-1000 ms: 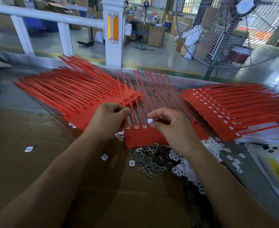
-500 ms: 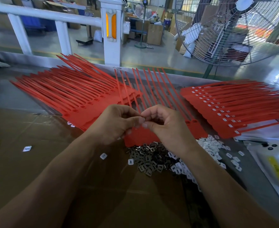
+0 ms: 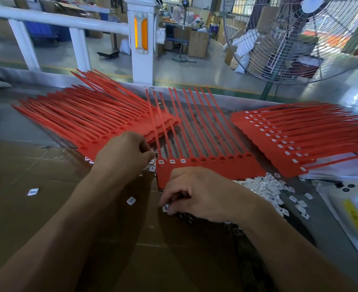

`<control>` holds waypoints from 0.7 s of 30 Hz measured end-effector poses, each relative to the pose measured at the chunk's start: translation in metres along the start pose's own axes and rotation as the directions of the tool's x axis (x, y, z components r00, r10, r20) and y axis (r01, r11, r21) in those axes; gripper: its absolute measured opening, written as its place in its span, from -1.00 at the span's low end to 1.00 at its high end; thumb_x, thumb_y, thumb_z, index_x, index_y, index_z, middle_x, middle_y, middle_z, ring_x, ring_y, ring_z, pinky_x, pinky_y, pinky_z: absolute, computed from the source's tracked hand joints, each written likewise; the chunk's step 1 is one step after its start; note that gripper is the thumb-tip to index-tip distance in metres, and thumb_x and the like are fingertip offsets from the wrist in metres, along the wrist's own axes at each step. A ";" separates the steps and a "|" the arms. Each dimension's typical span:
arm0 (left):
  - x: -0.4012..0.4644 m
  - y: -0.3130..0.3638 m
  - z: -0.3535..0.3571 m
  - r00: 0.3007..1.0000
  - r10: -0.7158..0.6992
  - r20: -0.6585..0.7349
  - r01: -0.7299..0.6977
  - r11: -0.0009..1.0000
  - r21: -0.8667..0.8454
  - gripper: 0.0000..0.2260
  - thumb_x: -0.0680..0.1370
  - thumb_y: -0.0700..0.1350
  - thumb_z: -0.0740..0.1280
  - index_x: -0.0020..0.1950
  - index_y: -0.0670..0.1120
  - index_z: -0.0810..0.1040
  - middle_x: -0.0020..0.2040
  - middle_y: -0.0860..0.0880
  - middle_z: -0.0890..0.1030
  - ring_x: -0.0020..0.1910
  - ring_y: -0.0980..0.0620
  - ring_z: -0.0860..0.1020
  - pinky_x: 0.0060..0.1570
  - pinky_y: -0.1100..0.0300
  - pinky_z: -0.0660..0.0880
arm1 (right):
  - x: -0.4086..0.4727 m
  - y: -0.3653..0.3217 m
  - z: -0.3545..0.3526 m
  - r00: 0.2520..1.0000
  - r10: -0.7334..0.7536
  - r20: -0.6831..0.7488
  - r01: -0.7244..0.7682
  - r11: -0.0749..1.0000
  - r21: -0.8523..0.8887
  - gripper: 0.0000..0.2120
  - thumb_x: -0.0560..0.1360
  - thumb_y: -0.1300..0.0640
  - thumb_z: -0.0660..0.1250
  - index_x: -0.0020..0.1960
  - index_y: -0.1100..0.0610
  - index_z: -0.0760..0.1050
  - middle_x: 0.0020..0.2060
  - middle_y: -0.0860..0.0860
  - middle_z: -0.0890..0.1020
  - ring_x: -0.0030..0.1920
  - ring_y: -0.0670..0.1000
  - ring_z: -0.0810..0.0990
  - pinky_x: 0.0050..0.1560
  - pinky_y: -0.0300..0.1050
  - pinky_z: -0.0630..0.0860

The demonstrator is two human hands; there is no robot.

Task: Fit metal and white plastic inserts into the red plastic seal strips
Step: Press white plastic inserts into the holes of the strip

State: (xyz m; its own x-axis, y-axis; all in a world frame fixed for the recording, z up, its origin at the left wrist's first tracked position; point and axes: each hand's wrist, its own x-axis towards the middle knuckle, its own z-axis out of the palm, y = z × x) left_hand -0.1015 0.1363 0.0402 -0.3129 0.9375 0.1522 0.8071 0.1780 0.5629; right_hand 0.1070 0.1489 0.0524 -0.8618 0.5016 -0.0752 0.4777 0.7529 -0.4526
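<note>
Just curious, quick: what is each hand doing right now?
Left hand: fingers curled, pinching something small; too tiny to identify.
Right hand: fingers curled down into the metal inserts; whether it holds one cannot be told.

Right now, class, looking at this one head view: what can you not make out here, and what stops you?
- Metal inserts: head view, mostly hidden under the right hand.
- What the left hand pinches: head view, too small, covered by its fingers.
- Right stack of strips: head view, tips cut off by the right edge and blurred.
- Yellow-labelled item: head view, label blurred, cut off by the edge.
</note>
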 end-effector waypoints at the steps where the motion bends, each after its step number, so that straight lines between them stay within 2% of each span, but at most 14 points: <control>1: 0.000 0.001 0.001 1.000 0.002 0.003 -0.002 1.000 0.023 -0.88 0.54 0.02 0.47 -0.17 0.07 0.60 -0.24 0.11 0.63 -0.25 0.13 0.61 -0.15 -0.01 0.65 | 0.001 -0.001 0.001 1.000 -0.006 -0.001 0.006 1.000 -0.022 -0.84 0.53 -0.01 0.49 0.11 -0.13 0.68 0.00 -0.19 0.56 0.07 -0.18 0.52 0.14 -0.08 0.50; 3: -0.001 0.002 0.001 1.000 0.002 0.008 -0.003 0.999 0.045 -0.90 0.54 -0.01 0.47 -0.15 0.07 0.60 -0.23 0.11 0.63 -0.24 0.14 0.60 -0.15 0.00 0.64 | 0.001 -0.002 0.001 1.000 -0.017 -0.008 0.017 0.999 -0.036 -0.85 0.54 -0.01 0.48 0.11 -0.12 0.68 0.01 -0.18 0.56 0.09 -0.16 0.52 0.18 -0.02 0.51; 8: -0.001 0.002 0.001 1.000 0.010 0.004 -0.010 0.998 0.070 -0.99 0.57 -0.06 0.43 -0.05 0.05 0.64 -0.16 0.12 0.62 -0.18 0.13 0.59 -0.09 0.00 0.63 | 0.001 -0.006 0.001 0.998 -0.052 -0.018 0.051 0.995 -0.092 -0.87 0.55 -0.07 0.45 0.09 -0.12 0.67 0.00 -0.19 0.54 0.09 -0.18 0.50 0.16 -0.05 0.51; 10: -0.001 0.003 0.002 0.999 0.025 -0.030 -0.023 0.998 0.065 -0.95 0.59 -0.06 0.39 -0.01 0.04 0.65 -0.15 0.12 0.61 -0.18 0.14 0.57 -0.15 0.05 0.59 | 0.001 -0.008 0.002 0.997 -0.075 -0.031 0.071 0.991 -0.115 -0.90 0.57 -0.06 0.43 0.07 -0.12 0.66 0.00 -0.19 0.55 0.09 -0.17 0.50 0.14 -0.04 0.52; 12: -0.002 0.005 0.004 0.998 0.037 -0.058 -0.035 0.999 0.040 -0.92 0.61 -0.01 0.36 0.00 0.05 0.64 -0.17 0.14 0.60 -0.21 0.17 0.56 -0.21 0.11 0.54 | 0.002 -0.010 0.003 0.995 -0.095 -0.044 0.088 0.986 -0.142 -0.92 0.58 -0.04 0.42 0.06 -0.11 0.66 0.00 -0.19 0.55 0.08 -0.16 0.50 0.13 -0.05 0.53; 14: -0.004 0.008 0.007 0.998 0.036 -0.057 -0.036 0.999 0.010 -0.89 0.62 0.05 0.35 0.00 0.06 0.64 -0.19 0.15 0.60 -0.23 0.18 0.57 -0.19 0.08 0.59 | 0.002 -0.011 0.004 0.994 -0.103 -0.046 0.095 0.983 -0.154 -0.92 0.58 -0.03 0.42 0.05 -0.11 0.66 -0.01 -0.19 0.54 0.08 -0.16 0.50 0.13 -0.07 0.52; 21: -0.008 0.011 0.015 0.999 -0.017 0.040 0.016 1.000 0.019 -0.80 0.54 0.21 0.39 -0.02 0.11 0.59 -0.14 0.15 0.58 -0.19 0.16 0.59 -0.13 0.03 0.64 | -0.003 -0.003 0.002 0.997 -0.073 -0.015 0.070 0.991 -0.117 -0.83 0.56 -0.05 0.45 0.15 -0.14 0.68 0.00 -0.26 0.48 0.11 -0.24 0.42 0.17 -0.22 0.35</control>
State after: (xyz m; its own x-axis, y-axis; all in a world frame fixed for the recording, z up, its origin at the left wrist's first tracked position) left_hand -0.0826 0.1350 0.0327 -0.3063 0.9455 0.1101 0.8114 0.1989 0.5495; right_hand 0.1080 0.1442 0.0525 -0.8917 0.4518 -0.0292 0.4325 0.8311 -0.3497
